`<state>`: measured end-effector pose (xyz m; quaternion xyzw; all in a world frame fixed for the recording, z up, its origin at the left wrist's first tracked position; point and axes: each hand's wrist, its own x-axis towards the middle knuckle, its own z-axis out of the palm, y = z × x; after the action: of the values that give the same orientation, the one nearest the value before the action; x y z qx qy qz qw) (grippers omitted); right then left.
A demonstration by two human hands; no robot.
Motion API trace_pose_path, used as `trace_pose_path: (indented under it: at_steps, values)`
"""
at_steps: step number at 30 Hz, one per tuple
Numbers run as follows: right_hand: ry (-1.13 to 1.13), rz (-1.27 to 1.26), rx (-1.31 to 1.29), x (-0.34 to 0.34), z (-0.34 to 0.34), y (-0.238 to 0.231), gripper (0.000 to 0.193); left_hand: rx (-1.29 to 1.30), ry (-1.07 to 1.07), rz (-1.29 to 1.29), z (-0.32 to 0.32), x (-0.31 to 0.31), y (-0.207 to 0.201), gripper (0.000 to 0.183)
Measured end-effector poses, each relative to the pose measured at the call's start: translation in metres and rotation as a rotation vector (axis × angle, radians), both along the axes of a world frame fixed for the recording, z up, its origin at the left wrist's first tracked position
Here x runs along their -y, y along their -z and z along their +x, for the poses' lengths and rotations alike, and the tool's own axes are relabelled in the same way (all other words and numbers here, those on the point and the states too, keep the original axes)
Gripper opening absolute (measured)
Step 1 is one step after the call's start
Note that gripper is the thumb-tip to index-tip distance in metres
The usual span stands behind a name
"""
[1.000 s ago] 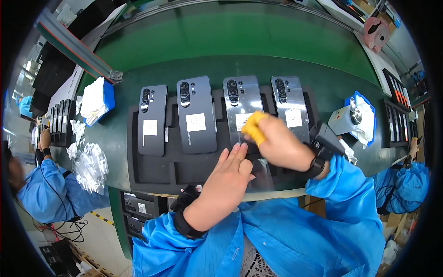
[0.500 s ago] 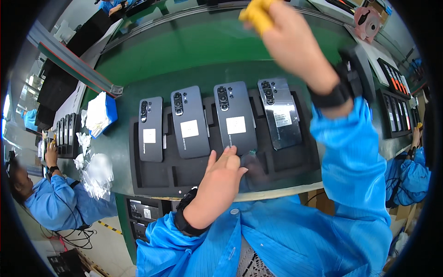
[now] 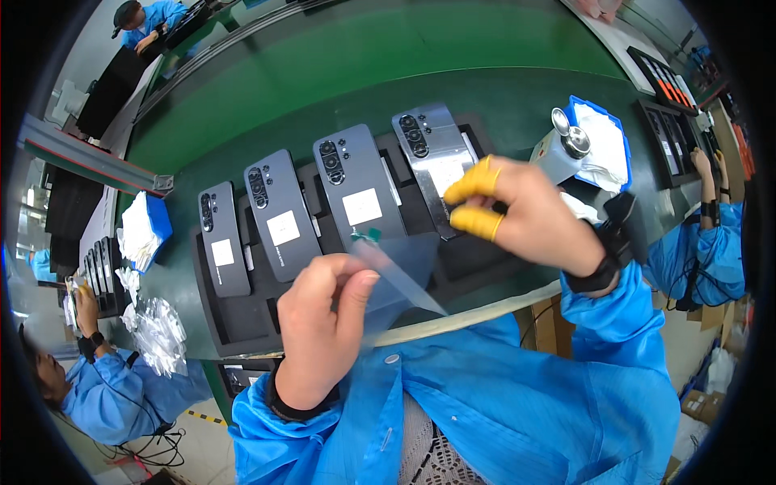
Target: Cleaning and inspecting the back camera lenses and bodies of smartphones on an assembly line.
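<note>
Four dark smartphones lie back up in a black foam tray [image 3: 214,319], each with a white label. My left hand [image 3: 322,327] is closed, thumb against forefinger, on a clear film [image 3: 408,263] with a small green tab. The film hangs over the tray's near edge, just below the third phone [image 3: 365,174]. Yellow finger cots cover the thumb and forefinger of my right hand [image 3: 537,214]. Those fingers are apart beside the glossy rightmost phone [image 3: 436,133], and I see nothing between them. Whether they touch that phone I cannot tell.
Right of the tray stand a dispenser bottle [image 3: 558,158] and a blue box of white wipes [image 3: 606,153]. Another blue wipe box [image 3: 145,230] and crumpled clear film [image 3: 158,335] lie at left. Co-workers sit on both sides.
My right hand has come down from the upper right to the rightmost phone. My left hand has drawn back from the third phone's lower end and raised the film. The view has shifted right.
</note>
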<state>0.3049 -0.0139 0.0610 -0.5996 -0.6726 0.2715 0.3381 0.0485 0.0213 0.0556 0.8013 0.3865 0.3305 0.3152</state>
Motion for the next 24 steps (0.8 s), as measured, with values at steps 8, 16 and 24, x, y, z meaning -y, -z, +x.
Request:
trace_pose_path:
  at_steps: [8, 16, 24]
  values:
    - [-0.051, 0.235, 0.36, 0.016, -0.011, 0.068, 0.021, -0.125, 0.238, -0.109, 0.032, 0.008, 0.014, 0.011]
    - [-0.002, -0.101, 0.2, -0.001, 0.008, 0.053, 0.018, -0.325, 0.527, 0.193, 0.068, 0.001, 0.046, 0.019]
    - [0.361, 0.306, -0.06, -0.068, 0.067, -0.02, 0.014, -0.483, 0.499, 0.258, 0.078, 0.006, 0.048, 0.016]
